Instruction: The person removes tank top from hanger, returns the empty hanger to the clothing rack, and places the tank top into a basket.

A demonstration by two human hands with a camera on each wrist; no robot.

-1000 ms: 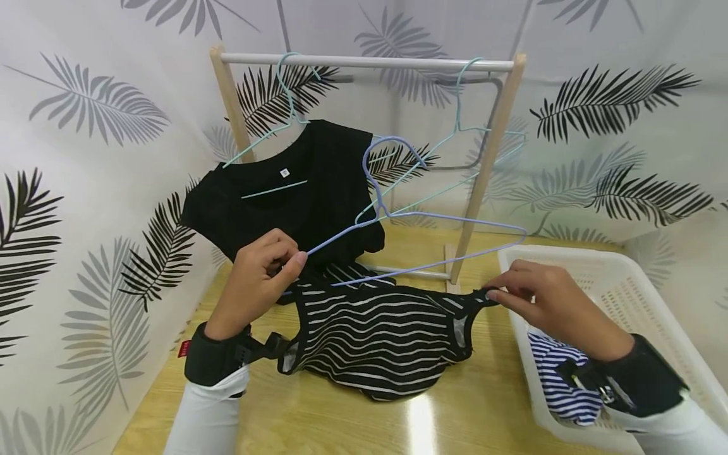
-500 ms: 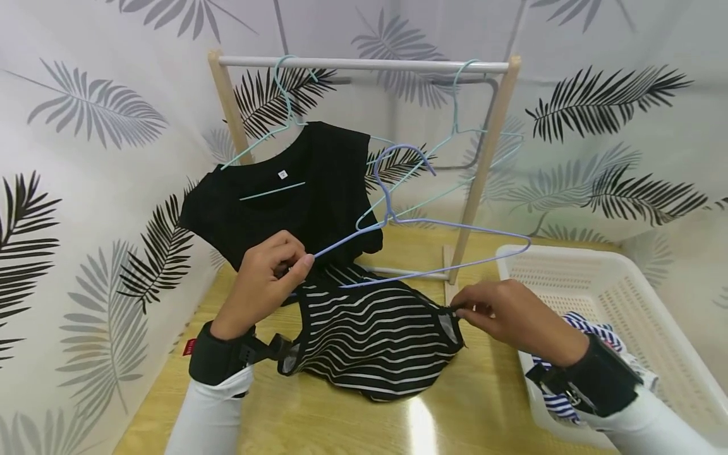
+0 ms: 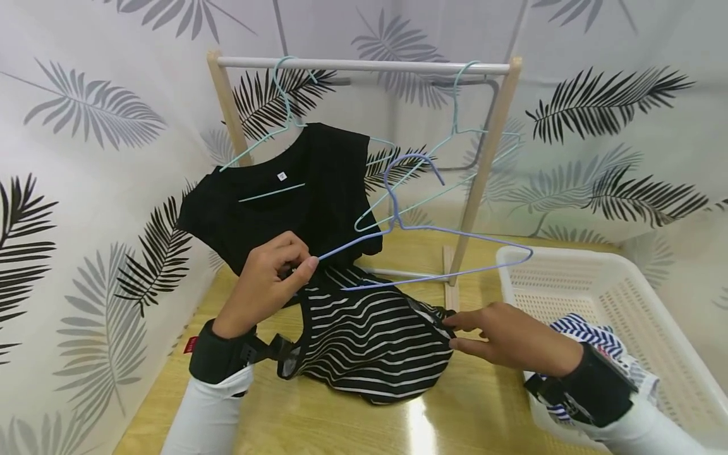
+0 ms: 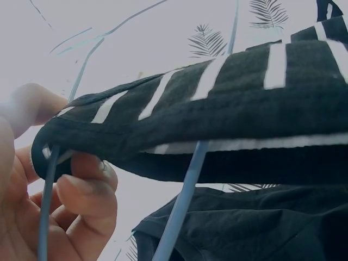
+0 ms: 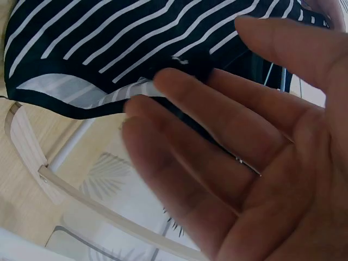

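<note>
My left hand [image 3: 272, 278] pinches one end of a lilac clothes hanger [image 3: 394, 212]. In the left wrist view its fingers also hold a strap [image 4: 81, 122] of a striped tank top, with the hanger's wire [image 4: 182, 201] passing through the garment. The black tank top [image 3: 370, 341] with white stripes drapes from that hand down to the table. My right hand [image 3: 506, 338] is at the top's right side, fingertips right at the black trim. Seen from the right wrist, its fingers [image 5: 217, 114] are extended, thumb apart, and the far strap is partly hidden behind them.
A wood-and-metal rack [image 3: 364, 64] stands behind, with a black shirt [image 3: 273, 202] on a mint hanger and a bare mint hanger [image 3: 455, 117]. A white basket [image 3: 654, 297] at right holds blue-and-white striped clothing [image 3: 591, 332]. The wooden table [image 3: 318, 423] meets a leaf-patterned curtain.
My right hand has moved left and slightly down; its pinch on the strap has loosened into extended fingers at the trim. The hanger has shifted slightly right and down with my left hand.
</note>
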